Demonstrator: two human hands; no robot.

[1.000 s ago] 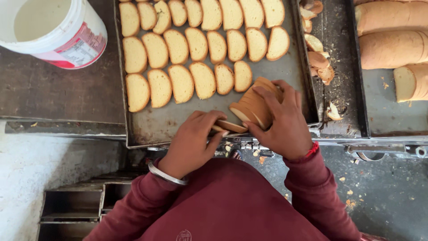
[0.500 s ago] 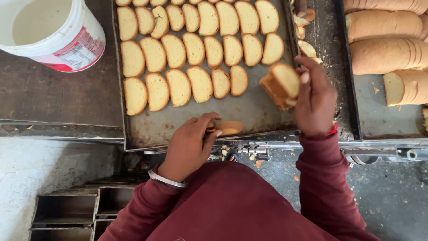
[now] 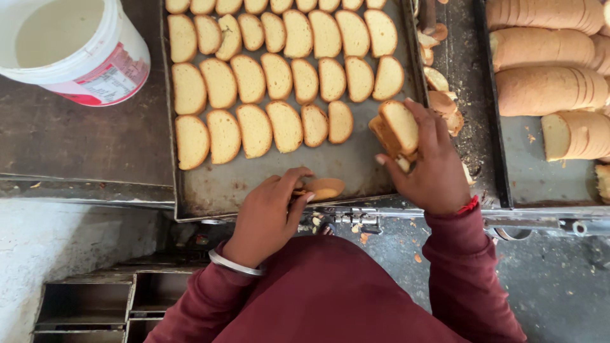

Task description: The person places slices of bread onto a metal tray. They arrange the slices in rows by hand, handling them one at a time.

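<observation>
Parting from the stack of bread slices [image 3: 397, 132], one slice [image 3: 323, 188] now lies at the baking tray's [image 3: 210, 190] near edge, pinched by the left hand [image 3: 270, 213]; the right hand [image 3: 432, 165] has carried the gripped stack rightward, making room for a new row.

The bread slices [image 3: 254, 130] are pale golden with darker brown crusts, on a dull grey metal tray [image 3: 254, 181] with dark stains. The bucket [image 3: 70, 47] is white with a red label band. The sleeves [image 3: 470, 273] are maroon, the bangle [image 3: 235, 262] is silver, and the wrist thread [image 3: 469, 205] is red.
</observation>
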